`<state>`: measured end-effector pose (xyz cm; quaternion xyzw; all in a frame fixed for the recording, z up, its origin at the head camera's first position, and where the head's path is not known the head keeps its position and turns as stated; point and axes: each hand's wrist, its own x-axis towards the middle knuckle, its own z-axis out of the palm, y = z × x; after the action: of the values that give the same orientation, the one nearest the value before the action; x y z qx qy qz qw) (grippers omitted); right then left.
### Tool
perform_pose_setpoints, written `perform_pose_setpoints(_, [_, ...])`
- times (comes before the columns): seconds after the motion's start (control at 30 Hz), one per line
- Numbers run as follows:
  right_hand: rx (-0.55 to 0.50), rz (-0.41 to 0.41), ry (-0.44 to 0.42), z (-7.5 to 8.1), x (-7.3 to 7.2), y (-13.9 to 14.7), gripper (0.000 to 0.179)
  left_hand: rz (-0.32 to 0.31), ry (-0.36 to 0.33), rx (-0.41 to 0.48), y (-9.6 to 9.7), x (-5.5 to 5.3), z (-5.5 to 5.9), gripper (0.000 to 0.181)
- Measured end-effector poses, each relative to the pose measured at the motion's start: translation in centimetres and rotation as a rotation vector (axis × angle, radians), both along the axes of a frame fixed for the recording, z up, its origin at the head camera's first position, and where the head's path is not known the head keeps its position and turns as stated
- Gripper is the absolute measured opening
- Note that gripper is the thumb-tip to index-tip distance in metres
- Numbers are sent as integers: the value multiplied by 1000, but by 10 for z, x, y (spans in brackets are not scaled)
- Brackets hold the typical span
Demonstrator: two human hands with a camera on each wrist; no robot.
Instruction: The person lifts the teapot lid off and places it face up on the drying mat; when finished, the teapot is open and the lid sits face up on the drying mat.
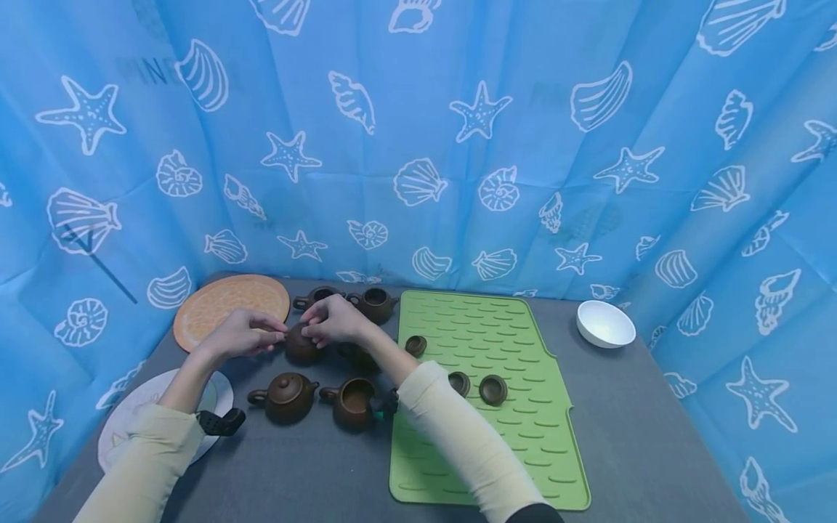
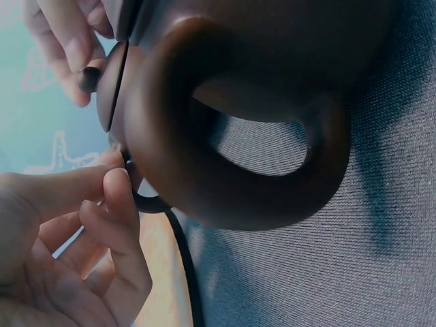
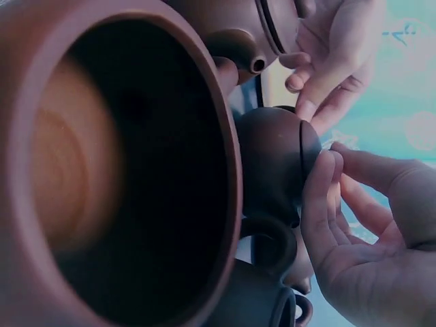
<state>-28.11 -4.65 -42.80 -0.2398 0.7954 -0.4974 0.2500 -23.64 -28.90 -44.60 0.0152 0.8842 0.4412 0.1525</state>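
A small brown teapot [image 1: 303, 347] stands in the middle row of teapots, between both hands. My right hand [image 1: 336, 319] pinches the knob [image 2: 88, 80] of its lid [image 3: 310, 151], which sits on the pot's mouth. From the other side, my left hand [image 1: 245, 335] holds the teapot by its handle [image 2: 151, 205] with thumb and fingertips. Nearer me are a lidded teapot [image 1: 288, 398] and a lidless one [image 1: 355, 404]. Two more lidless teapots, one to the left [image 1: 320, 294] and one to the right [image 1: 375, 305], stand behind. Another teapot [image 1: 358, 359] is partly hidden by the right forearm.
Three loose lids, a far one [image 1: 415, 346] and two nearer ones [image 1: 459, 383] [image 1: 493, 390], lie on a green mat [image 1: 484, 457]. A white bowl [image 1: 606, 325] stands at right. On the left are an orange round mat [image 1: 229, 301] and a whitish round mat [image 1: 222, 392].
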Motion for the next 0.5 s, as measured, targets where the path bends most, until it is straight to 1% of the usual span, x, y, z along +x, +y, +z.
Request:
perform_pose_setpoints(0.07, [17,-18,9,0,1,-2,21,3,-2,1,0,-1,1,32])
perform_pose_setpoints(0.2, [42,-27,56,1,3,-3,17,7,3,-2,1,-1,2,32])
perform_pose_setpoints(0.33, [33,-25,99,1,6,-3,15,9,9,-8,2,0,2,31])
perform_pose_setpoints(0.5, [-14,-24,118,1,8,1,13,9,19,-9,2,2,1,31])
